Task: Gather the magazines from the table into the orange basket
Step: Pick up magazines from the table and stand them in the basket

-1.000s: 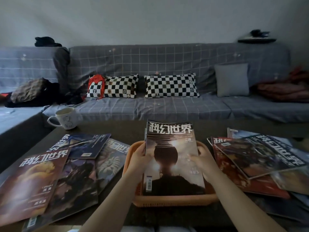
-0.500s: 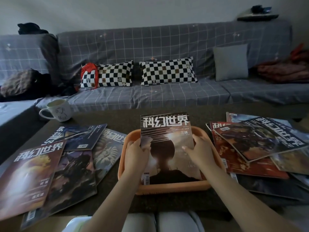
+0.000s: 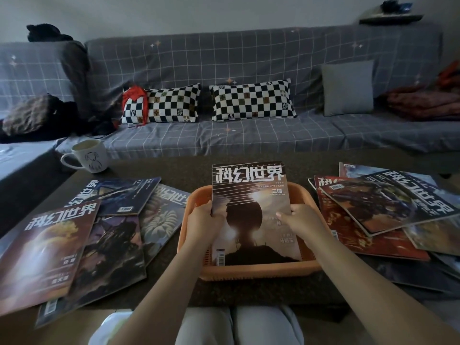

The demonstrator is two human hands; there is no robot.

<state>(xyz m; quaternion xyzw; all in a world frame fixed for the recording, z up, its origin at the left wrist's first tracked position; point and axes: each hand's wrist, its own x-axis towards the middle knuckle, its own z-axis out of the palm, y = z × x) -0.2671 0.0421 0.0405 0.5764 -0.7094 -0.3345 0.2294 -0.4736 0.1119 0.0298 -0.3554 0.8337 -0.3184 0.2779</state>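
Change: magazine point(image 3: 251, 212) has dropped lower into orange basket point(image 3: 258, 271) | your left hand point(image 3: 202, 220) and right hand point(image 3: 297, 219) clasp its edges | next: release.

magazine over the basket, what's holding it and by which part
Both hands hold the dark silhouette-cover magazine by its long side edges: left hand on the left edge, right hand on the right, over the orange plastic basket.

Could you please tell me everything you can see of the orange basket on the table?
The orange basket is a shallow rectangular tray, seemingly plastic, with rounded corners and slotted walls. It sits on the dark table, between two spreads of magazines. A magazine stands tilted in it, its top past the far rim, gripped by the left hand and right hand inside the walls.
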